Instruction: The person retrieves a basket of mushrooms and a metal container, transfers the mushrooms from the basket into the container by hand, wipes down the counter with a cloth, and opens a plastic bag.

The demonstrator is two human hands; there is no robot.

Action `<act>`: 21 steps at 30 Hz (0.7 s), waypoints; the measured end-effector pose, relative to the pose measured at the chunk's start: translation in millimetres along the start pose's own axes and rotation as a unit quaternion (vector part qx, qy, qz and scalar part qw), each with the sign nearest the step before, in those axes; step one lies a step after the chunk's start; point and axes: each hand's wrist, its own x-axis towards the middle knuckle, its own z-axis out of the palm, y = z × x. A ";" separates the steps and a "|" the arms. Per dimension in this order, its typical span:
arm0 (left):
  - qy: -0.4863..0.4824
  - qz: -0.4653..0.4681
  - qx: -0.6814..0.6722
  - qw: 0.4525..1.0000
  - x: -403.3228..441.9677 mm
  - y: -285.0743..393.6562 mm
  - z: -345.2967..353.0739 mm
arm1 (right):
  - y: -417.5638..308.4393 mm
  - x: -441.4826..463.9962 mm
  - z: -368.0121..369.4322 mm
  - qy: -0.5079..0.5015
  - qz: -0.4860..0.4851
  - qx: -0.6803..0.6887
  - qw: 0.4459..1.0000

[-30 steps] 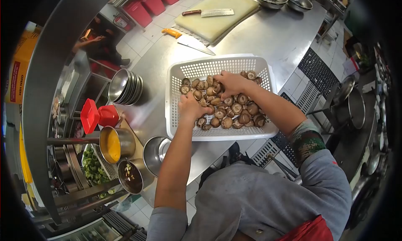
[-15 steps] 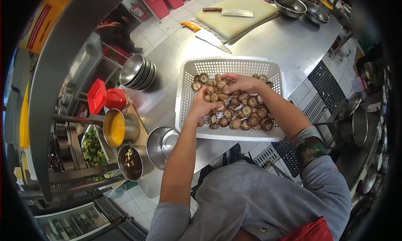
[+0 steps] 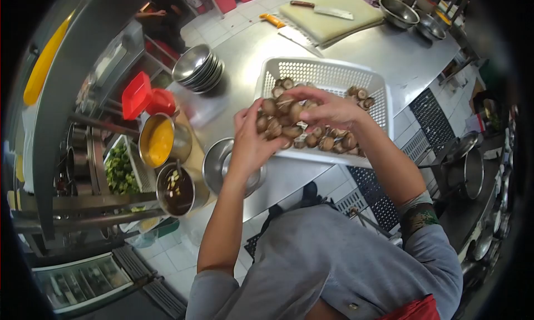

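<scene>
Brown shiitake mushrooms (image 3: 272,125) are gathered between my two hands, raised over the near left part of a white perforated basket (image 3: 384,92). My left hand (image 3: 249,139) cups the heap from the left, its fingers curled around the mushrooms. From the right, my right hand (image 3: 332,113) closes over them with its thumb and fingers. More mushrooms (image 3: 339,142) lie in the basket below and to the right, partly covered by my hands. A steel bowl (image 3: 214,167) stands left of the basket, partly behind my left forearm.
A knife with an orange handle (image 3: 300,40) and a cutting board (image 3: 334,11) with a cleaver (image 3: 339,13) lie beyond the basket. Stacked steel bowls (image 3: 194,67), a pot of yellow liquid (image 3: 158,142) and a pot of dark liquid (image 3: 177,192) stand to the left.
My hands have lifted a heap of mushrooms up from the basket and moved left with it, toward the steel bowl. The view has shifted slightly.
</scene>
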 end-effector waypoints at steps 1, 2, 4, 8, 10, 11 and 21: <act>0.009 -0.005 0.021 1.000 -23.6 -6.2 -19.4 | 0.2 7.4 22.6 -0.022 -0.002 -0.013 1.000; 0.017 -0.009 0.040 0.999 -43.1 -13.0 -35.3 | 6.2 15.7 46.0 -0.040 0.004 -0.029 0.999; 0.006 -0.070 0.024 0.997 -73.0 -51.1 -53.4 | 25.7 41.3 84.7 -0.068 0.038 -0.054 0.995; -0.014 -0.145 0.020 0.989 -95.7 -103.3 -69.5 | 49.1 75.4 151.0 0.044 0.094 -0.143 0.984; -0.013 -0.140 0.052 0.989 -101.7 -114.4 -73.0 | 55.7 84.5 165.1 0.073 0.099 -0.240 0.963; -0.003 -0.129 0.054 0.990 -102.1 -118.3 -74.9 | 56.6 87.9 170.3 0.088 0.100 -0.287 0.948; 0.080 0.025 -0.038 0.996 -115.2 -60.5 -93.2 | 4.6 -7.6 46.2 0.251 0.160 -0.475 0.828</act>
